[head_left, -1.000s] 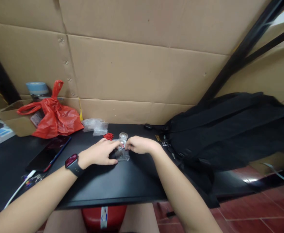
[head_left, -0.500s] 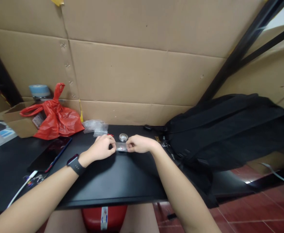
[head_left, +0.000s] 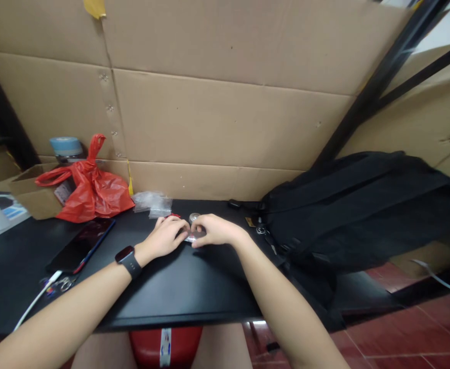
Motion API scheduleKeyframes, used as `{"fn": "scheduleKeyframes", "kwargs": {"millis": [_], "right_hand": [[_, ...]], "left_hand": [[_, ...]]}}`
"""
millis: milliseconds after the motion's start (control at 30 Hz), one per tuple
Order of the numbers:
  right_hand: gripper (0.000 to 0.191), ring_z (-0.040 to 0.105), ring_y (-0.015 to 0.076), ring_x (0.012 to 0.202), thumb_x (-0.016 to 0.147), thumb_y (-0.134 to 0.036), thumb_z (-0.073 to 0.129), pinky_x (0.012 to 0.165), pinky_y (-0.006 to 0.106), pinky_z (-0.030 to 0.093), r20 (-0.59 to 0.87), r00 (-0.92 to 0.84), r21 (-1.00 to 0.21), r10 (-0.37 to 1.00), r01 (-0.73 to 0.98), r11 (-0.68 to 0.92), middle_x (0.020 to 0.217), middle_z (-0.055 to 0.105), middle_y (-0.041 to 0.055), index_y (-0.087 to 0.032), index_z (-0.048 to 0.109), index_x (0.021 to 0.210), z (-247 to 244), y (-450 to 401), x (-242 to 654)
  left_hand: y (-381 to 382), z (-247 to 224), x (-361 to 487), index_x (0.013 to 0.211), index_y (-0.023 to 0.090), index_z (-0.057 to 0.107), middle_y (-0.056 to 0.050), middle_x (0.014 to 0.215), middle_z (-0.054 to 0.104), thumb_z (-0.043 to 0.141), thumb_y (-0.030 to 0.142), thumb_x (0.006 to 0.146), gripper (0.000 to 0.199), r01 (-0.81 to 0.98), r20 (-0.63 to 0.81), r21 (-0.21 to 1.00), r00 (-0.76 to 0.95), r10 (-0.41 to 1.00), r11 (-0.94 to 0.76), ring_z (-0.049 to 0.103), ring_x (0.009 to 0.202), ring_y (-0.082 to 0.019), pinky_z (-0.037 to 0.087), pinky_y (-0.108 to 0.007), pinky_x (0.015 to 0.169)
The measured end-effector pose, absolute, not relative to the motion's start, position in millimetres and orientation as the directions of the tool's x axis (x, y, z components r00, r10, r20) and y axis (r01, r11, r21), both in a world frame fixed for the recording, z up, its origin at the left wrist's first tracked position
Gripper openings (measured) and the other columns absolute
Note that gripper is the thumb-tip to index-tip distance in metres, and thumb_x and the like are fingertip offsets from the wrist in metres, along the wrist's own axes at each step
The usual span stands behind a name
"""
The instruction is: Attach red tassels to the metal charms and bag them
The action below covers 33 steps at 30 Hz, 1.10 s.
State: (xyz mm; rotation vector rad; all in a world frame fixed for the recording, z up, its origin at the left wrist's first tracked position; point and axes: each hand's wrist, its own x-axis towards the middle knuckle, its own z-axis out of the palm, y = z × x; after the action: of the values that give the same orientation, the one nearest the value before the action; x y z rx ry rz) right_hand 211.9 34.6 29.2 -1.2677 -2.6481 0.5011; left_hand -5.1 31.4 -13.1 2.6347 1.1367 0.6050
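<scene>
Between my two hands, low over the black table, is a small clear plastic bag with something small and reddish in it. My left hand, with a dark watch on its wrist, pinches the bag's left side. The fingers of my right hand curl close at its right end, thumb and forefinger a little apart; whether they touch the bag is hard to see. Just behind my right fingers sits a small round metallic container, partly hidden. A bit of something red shows behind my left hand.
Clear plastic bags lie in a pile at the back. Leftward are a tied red bag, an open cardboard box and a phone on a white cable. A black backpack covers the right side, with keys beside it.
My hands have come closer together, and the bag, stretched flat between them before, is now mostly covered by my fingers. My right hand has shifted left, partly hiding the round container.
</scene>
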Motion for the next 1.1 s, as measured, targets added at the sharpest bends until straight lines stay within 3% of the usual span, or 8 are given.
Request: {"fn": "scheduleKeyframes", "kwargs": {"millis": [100, 167, 300, 433, 567, 700, 867, 1100], "right_hand": [[0.043, 0.063, 0.0165, 0.08, 0.068, -0.029, 0.087, 0.066, 0.022, 0.04, -0.073, -0.558, -0.324, 0.827, 0.797, 0.509, 0.093, 0.068, 0.0021, -0.019, 0.067, 0.105, 26.8, 31.6, 209.4], [0.047, 0.064, 0.0156, 0.078, 0.073, -0.019, 0.079, 0.068, 0.023, 0.042, -0.076, -0.543, -0.37, 0.836, 0.794, 0.482, 0.093, 0.07, 0.0014, -0.02, 0.062, 0.117, 28.3, 30.5, 211.6], [0.043, 0.066, 0.0155, 0.076, 0.083, -0.013, 0.064, 0.071, 0.024, 0.044, -0.046, -0.548, -0.521, 0.835, 0.727, 0.448, 0.088, 0.073, -0.0004, -0.02, 0.054, 0.125, 33.7, 33.3, 221.5], [0.041, 0.067, 0.0161, 0.077, 0.088, -0.011, 0.06, 0.075, 0.025, 0.046, -0.041, -0.536, -0.578, 0.843, 0.701, 0.418, 0.082, 0.072, -0.0017, -0.02, 0.053, 0.127, 30.8, 39.8, 227.4], [0.045, 0.065, 0.0166, 0.081, 0.083, -0.017, 0.072, 0.077, 0.026, 0.045, -0.074, -0.521, -0.459, 0.85, 0.774, 0.435, 0.09, 0.069, 0.0003, -0.02, 0.057, 0.125, 23.8, 42.4, 226.0], [0.038, 0.06, 0.0222, 0.102, 0.08, -0.021, 0.078, 0.082, 0.028, 0.044, 0.056, -0.452, -0.267, 0.89, 0.853, 0.449, 0.109, 0.064, 0.0074, -0.02, 0.065, 0.116, 22.0, 40.3, 219.7], [0.026, 0.06, 0.0155, 0.088, 0.08, -0.015, 0.078, 0.08, 0.023, 0.044, 0.032, -0.667, -0.384, 0.744, 0.679, 0.626, 0.098, 0.061, 0.0029, -0.019, 0.071, 0.105, 24.5, 38.9, 214.6], [0.03, 0.062, 0.017, 0.084, 0.072, -0.003, 0.077, 0.073, 0.022, 0.042, -0.05, -0.438, -0.258, 0.898, 0.874, 0.412, 0.092, 0.067, 0.0034, -0.018, 0.072, 0.097, 20.4, 55.0, 245.5]], "left_hand": [[29.5, -12.4, -6.7, 0.121, 0.026, 0.056, -0.007, 0.12, 0.068, 0.063, 0.047, 0.089, 0.039, 0.639, 0.232, 0.369, 0.64, 0.733, -0.675, 0.052, 0.122, -0.029, 0.033, -0.045, 0.103], [31.6, -15.3, -7.5, 0.127, 0.026, 0.049, -0.007, 0.118, 0.07, 0.066, 0.041, 0.086, 0.047, 0.64, 0.238, 0.39, 0.624, 0.744, -0.662, 0.053, 0.124, -0.029, 0.033, -0.046, 0.103], [38.1, -19.5, -7.4, 0.123, 0.026, 0.044, -0.003, 0.101, 0.075, 0.052, 0.024, 0.092, 0.032, 0.628, 0.288, 0.491, 0.537, 0.793, -0.604, 0.063, 0.113, -0.023, 0.035, -0.043, 0.1], [39.3, -17.8, -6.4, 0.12, 0.025, 0.044, 0.0, 0.093, 0.076, 0.052, 0.023, 0.092, 0.03, 0.604, 0.272, 0.572, 0.498, 0.824, -0.554, 0.069, 0.102, -0.021, 0.038, -0.041, 0.098], [38.6, -18.2, -6.3, 0.115, 0.025, 0.049, 0.002, 0.09, 0.075, 0.057, 0.028, 0.09, 0.027, 0.675, 0.285, 0.483, 0.481, 0.829, -0.557, 0.068, 0.099, -0.022, 0.035, -0.041, 0.095], [38.8, -20.0, -5.9, 0.1, 0.023, 0.062, 0.0, 0.086, 0.074, 0.061, 0.031, 0.089, 0.014, 0.726, 0.288, 0.397, 0.482, 0.828, -0.561, 0.065, 0.096, -0.023, 0.035, -0.039, 0.089], [36.8, -20.3, -3.4, 0.097, 0.025, 0.072, -0.004, 0.11, 0.074, 0.048, 0.034, 0.099, 0.026, 0.69, 0.266, 0.344, 0.578, 0.771, -0.637, 0.058, 0.118, -0.027, 0.033, -0.045, 0.096], [38.4, -9.7, -11.9, 0.098, 0.026, 0.073, -0.004, 0.113, 0.074, 0.052, 0.031, 0.095, 0.022, 0.72, 0.357, 0.243, 0.557, 0.75, -0.65, 0.058, 0.117, -0.028, 0.035, -0.045, 0.097]]}}
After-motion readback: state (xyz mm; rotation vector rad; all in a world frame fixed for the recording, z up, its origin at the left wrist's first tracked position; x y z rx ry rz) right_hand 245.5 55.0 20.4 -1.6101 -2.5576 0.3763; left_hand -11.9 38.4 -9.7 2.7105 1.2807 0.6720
